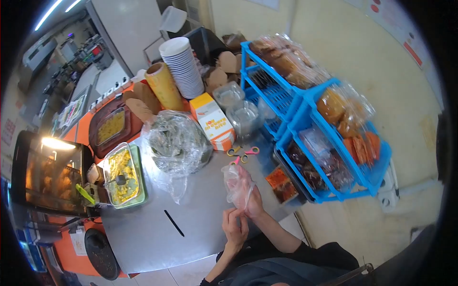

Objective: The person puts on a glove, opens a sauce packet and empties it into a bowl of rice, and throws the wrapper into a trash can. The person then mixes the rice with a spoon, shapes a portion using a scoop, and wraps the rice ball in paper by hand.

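Clear thin plastic, which looks like a disposable glove [232, 190], covers the fingers of my right hand [254, 202]. Those fingers point up and away from me, stretched out inside the plastic, though their outline is blurred. Just below, my left hand [234, 229] is closed, its fingertips pinching the lower edge of the glove near the right wrist. Both hands are above the near right part of the steel table [143, 238]. Beyond the right hand lie scissors [244, 153] with pink and yellow handles. A black stick-like thing [174, 223] lies to the left.
A large clear bag of greens [174, 143] sits mid-table beside an orange-white box [213, 121], a film roll [163, 86] and stacked cups [181, 66]. Left is a lidded dish of yellow food [138, 178]. Right are blue racks [334, 178] and a red-food container [281, 185].
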The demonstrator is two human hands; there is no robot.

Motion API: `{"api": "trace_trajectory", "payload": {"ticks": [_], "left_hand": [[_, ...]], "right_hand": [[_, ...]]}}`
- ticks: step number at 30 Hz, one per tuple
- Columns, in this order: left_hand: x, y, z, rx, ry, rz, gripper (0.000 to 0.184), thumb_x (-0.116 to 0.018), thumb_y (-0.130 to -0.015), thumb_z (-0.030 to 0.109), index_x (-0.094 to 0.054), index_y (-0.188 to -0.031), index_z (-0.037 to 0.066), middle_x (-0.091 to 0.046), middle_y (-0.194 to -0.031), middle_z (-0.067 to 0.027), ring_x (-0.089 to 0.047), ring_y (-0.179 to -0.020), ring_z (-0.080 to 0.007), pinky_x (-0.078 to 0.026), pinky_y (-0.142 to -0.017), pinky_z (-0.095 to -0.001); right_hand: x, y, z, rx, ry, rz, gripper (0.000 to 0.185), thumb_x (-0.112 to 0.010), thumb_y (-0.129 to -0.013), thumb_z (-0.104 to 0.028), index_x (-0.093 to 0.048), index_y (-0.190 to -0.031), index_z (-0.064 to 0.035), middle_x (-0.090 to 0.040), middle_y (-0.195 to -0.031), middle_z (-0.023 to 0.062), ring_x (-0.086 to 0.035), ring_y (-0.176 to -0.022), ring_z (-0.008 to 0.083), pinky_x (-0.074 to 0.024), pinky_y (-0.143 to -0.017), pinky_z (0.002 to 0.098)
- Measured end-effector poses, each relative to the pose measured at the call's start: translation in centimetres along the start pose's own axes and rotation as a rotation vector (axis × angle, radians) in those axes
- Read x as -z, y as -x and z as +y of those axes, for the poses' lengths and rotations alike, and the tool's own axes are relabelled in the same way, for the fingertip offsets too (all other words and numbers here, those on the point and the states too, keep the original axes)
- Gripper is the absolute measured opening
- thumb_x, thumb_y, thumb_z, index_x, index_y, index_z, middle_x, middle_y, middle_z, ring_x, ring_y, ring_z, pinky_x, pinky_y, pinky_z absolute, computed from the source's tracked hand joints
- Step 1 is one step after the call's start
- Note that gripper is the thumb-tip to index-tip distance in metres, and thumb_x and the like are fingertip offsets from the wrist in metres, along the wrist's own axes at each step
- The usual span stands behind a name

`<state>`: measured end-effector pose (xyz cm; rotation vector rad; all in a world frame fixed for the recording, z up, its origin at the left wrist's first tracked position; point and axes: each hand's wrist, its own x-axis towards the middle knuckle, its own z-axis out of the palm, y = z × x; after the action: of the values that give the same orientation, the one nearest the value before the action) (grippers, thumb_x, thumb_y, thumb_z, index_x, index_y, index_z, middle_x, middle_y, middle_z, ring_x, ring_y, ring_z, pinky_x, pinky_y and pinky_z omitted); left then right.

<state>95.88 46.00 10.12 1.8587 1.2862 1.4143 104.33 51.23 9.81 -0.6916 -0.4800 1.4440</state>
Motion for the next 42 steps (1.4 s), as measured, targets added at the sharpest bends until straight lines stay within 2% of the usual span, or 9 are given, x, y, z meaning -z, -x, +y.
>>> {"api": "trace_trajectory", "payload": {"ticks": [8,10,19,23,29,32,35,38,42], "left_hand": [[2.4,1.6,-0.9,0.019,-0.048,-0.04,0.014,-0.062,-0.075,-0.004,-0.057,-0.087,0.001,-0.056,-0.08,-0.0141,-0.055,-0.073,-0.0301,-0.044,-0.065,-0.0357],[3.5,2.3,-1.9,0.017,-0.069,-0.122,0.013,-0.063,-0.075,-0.003,-0.058,-0.086,0.001,-0.056,-0.079,-0.0135,-0.055,-0.072,-0.0302,-0.044,-0.064,-0.0357],[4.5,3.3,-1.5,-0.101,-0.008,-0.355,0.009,-0.059,-0.077,-0.001,-0.058,-0.084,0.003,-0.059,-0.074,-0.0127,-0.058,-0.068,-0.0326,-0.045,-0.059,-0.0385],[3.8,2.3,-0.1,-0.103,-0.055,-0.436,0.008,-0.059,-0.077,-0.001,-0.058,-0.084,0.002,-0.06,-0.075,-0.0133,-0.059,-0.068,-0.0334,-0.046,-0.059,-0.0394],[1.6,2.6,1.0,-0.082,0.094,-0.442,0.008,-0.059,-0.077,-0.002,-0.058,-0.083,0.002,-0.06,-0.074,-0.0135,-0.06,-0.066,-0.0318,-0.046,-0.058,-0.0386],[0.5,2.4,1.6,-0.11,0.213,-0.477,0.007,-0.059,-0.078,-0.002,-0.058,-0.083,0.002,-0.059,-0.074,-0.0134,-0.059,-0.065,-0.0318,-0.046,-0.058,-0.0379],[-0.2,2.0,1.6,-0.093,0.24,-0.572,0.005,-0.059,-0.08,0.0,-0.059,-0.084,0.002,-0.06,-0.073,-0.0132,-0.06,-0.066,-0.0307,-0.047,-0.058,-0.0367],[-0.1,-0.2,1.2,-0.082,0.217,-0.643,0.007,-0.061,-0.082,0.006,-0.063,-0.088,0.003,-0.061,-0.074,-0.0124,-0.062,-0.069,-0.0282,-0.048,-0.06,-0.0347],[-5.2,-6.5,0.0,0.167,0.042,-0.566,0.019,-0.064,-0.082,0.023,-0.067,-0.091,0.007,-0.063,-0.081,-0.0104,-0.062,-0.072,-0.0295,-0.051,-0.066,-0.0372]], "right_hand": [[1.2,3.4,2.5,-0.142,-0.42,-0.084,0.065,-0.046,-0.091,-0.049,-0.029,-0.142,-0.0105,-0.03,-0.146,0.0063,-0.03,-0.133,0.026,-0.0208,-0.112,0.0424],[0.3,3.9,2.2,-0.048,-0.166,-0.175,0.066,-0.045,-0.092,-0.047,-0.02,-0.146,-0.0172,-0.025,-0.147,0.0035,-0.033,-0.129,0.0227,-0.0326,-0.105,0.0445],[4.8,4.3,5.7,-0.448,-0.186,-0.024,0.065,-0.042,-0.092,-0.055,-0.021,-0.146,-0.024,-0.027,-0.144,0.0008,-0.034,-0.128,0.0214,-0.0369,-0.1,0.0454],[4.3,3.7,4.4,-0.334,-0.14,0.057,0.074,-0.046,-0.086,-0.062,-0.021,-0.146,-0.0269,-0.024,-0.145,0.0034,-0.034,-0.124,0.0297,-0.0392,-0.095,0.0504],[3.6,3.3,0.1,-0.5,-0.244,-0.133,0.078,-0.053,-0.083,-0.055,-0.011,-0.146,-0.0375,-0.003,-0.153,0.0,-0.024,-0.13,0.0297,-0.0266,-0.102,0.0541],[4.0,2.5,-0.2,-0.232,-0.007,-0.174,0.084,-0.058,-0.084,-0.042,-0.002,-0.146,-0.0386,0.004,-0.154,0.0027,-0.017,-0.135,0.0303,-0.0249,-0.103,0.0543],[5.7,1.3,-0.5,-0.086,0.238,-0.242,0.091,-0.061,-0.084,-0.029,0.004,-0.147,-0.0326,-0.001,-0.153,0.0084,-0.021,-0.135,0.0311,-0.0336,-0.1,0.0471],[7.7,3.3,-3.0,-0.013,0.31,0.069,0.087,-0.062,-0.083,-0.018,-0.004,-0.148,-0.0199,-0.028,-0.145,0.0153,-0.042,-0.123,0.028,-0.0402,-0.095,0.038],[13.8,9.9,-5.0,-0.096,0.412,0.217,0.057,-0.056,-0.089,-0.011,-0.032,-0.141,-0.0062,-0.051,-0.123,0.0125,-0.058,-0.102,0.0212,-0.0454,-0.093,0.0338]]}}
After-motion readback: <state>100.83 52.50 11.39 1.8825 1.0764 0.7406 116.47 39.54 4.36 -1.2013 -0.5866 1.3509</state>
